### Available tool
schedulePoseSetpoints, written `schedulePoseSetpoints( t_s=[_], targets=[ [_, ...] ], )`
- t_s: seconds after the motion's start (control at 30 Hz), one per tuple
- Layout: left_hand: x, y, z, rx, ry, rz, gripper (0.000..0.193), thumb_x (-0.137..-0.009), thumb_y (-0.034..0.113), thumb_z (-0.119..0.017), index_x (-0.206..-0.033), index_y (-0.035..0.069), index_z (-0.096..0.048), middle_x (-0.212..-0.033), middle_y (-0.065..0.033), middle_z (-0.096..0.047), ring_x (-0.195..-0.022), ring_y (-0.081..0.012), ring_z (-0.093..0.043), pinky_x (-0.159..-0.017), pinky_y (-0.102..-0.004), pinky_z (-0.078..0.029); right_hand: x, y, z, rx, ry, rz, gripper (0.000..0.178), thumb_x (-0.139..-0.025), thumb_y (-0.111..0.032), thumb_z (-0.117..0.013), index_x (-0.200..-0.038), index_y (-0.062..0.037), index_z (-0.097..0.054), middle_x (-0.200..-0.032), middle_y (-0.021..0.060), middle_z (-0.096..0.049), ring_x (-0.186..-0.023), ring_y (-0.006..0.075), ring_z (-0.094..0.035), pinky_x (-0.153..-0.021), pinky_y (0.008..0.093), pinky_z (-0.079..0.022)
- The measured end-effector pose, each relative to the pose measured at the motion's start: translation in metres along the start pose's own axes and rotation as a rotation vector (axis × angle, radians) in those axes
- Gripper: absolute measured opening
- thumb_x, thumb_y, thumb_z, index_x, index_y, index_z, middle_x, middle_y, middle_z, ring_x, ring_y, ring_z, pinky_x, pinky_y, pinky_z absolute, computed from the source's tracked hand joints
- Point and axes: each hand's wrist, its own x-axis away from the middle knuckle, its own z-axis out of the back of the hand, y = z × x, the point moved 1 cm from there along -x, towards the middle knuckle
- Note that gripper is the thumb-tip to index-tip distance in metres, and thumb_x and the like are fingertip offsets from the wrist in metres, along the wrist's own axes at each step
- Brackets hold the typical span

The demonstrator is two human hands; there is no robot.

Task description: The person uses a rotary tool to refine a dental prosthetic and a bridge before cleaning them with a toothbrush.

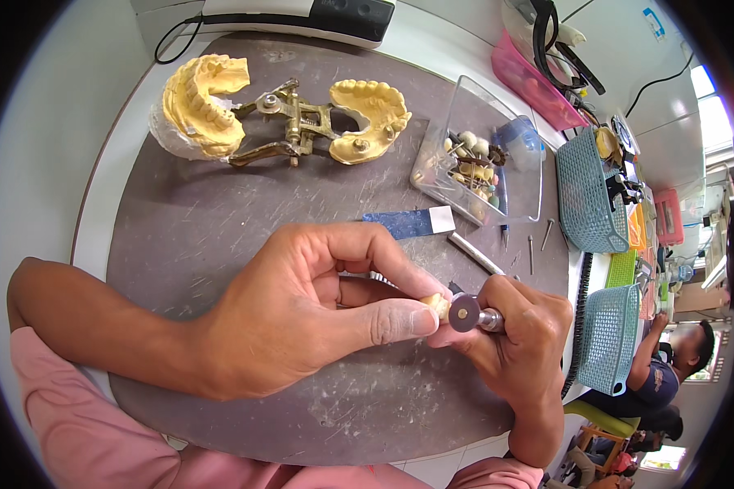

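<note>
Between thumb and fingers, my left hand [294,314] pinches a small cream dental crown [438,306]. My right hand [518,330] is closed round a metal rotary handpiece [492,319]. A dark grinding disc [464,313] on its tip is right beside the crown; whether they touch I cannot tell. Beyond my hands lies a brass dental articulator [289,122], opened out flat. One yellow plaster dental cast [200,106] is at its left end, on a whitish base, and another yellow cast [371,118] at its right.
A clear plastic box [518,208] holds several burs and polishing tips. Near it lie a blue strip [400,224], a metal rod [475,253] and loose burs [547,235]. Blue baskets [583,191] and a pink bin [530,85] line the right. A person [661,367] sits farther right.
</note>
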Motion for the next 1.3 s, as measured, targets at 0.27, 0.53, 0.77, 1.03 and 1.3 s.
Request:
schedulePoseSetpoints(
  t_s=[0.27,0.53,0.77,1.03,1.3],
  targets=[
    [0.0,-0.0005,0.0006,0.014,-0.007,0.001,0.014,-0.09,-0.004,-0.067,-0.102,-0.002,-0.06,-0.115,-0.0204,-0.065,-0.109,-0.0216,-0.065,-0.098,-0.0346,-0.053,0.0001,0.0006,-0.0002,-0.011,0.007,0.028,0.057,-0.066,-0.05,-0.083,-0.06,-0.0091,-0.045,-0.05,0.0038,-0.047,-0.042,0.02,-0.051,-0.04,0.034,-0.037],
    [-0.0005,-0.0019,0.0013,-0.004,-0.014,-0.029,0.014,-0.09,-0.004,-0.066,-0.102,-0.002,-0.06,-0.115,-0.0209,-0.065,-0.108,-0.0213,-0.065,-0.099,-0.0344,-0.052,0.0009,0.0009,0.0006,-0.011,-0.005,0.0,0.056,-0.067,-0.05,-0.084,-0.061,-0.0089,-0.046,-0.049,0.0049,-0.048,-0.042,0.0206,-0.051,-0.04,0.0339,-0.038],
    [0.0003,-0.0026,0.0012,0.006,-0.018,-0.033,0.014,-0.09,-0.004,-0.066,-0.103,-0.002,-0.06,-0.116,-0.0204,-0.065,-0.109,-0.0216,-0.065,-0.099,-0.0342,-0.052,-0.0008,-0.0009,0.0005,-0.008,-0.002,0.026,0.057,-0.067,-0.05,-0.083,-0.06,-0.0089,-0.045,-0.049,0.004,-0.046,-0.042,0.0199,-0.051,-0.04,0.0339,-0.038],
    [-0.0002,-0.0019,0.0014,-0.008,-0.019,-0.025,0.014,-0.09,-0.004,-0.066,-0.103,-0.002,-0.06,-0.116,-0.0206,-0.065,-0.109,-0.0225,-0.066,-0.098,-0.0348,-0.053,-0.0001,0.0002,0.0002,-0.015,-0.001,0.024,0.056,-0.066,-0.049,-0.084,-0.06,-0.0088,-0.045,-0.05,0.0033,-0.045,-0.043,0.0192,-0.051,-0.04,0.0338,-0.037],
    [-0.0007,-0.0024,0.002,-0.029,-0.019,-0.036,0.015,-0.09,-0.004,-0.066,-0.103,-0.003,-0.06,-0.116,-0.0212,-0.065,-0.107,-0.023,-0.066,-0.098,-0.0355,-0.053,0.0007,-0.0002,-0.0001,-0.008,-0.01,0.013,0.056,-0.067,-0.048,-0.084,-0.06,-0.0088,-0.044,-0.05,0.0033,-0.046,-0.043,0.0192,-0.051,-0.04,0.0335,-0.038]
  ],
)
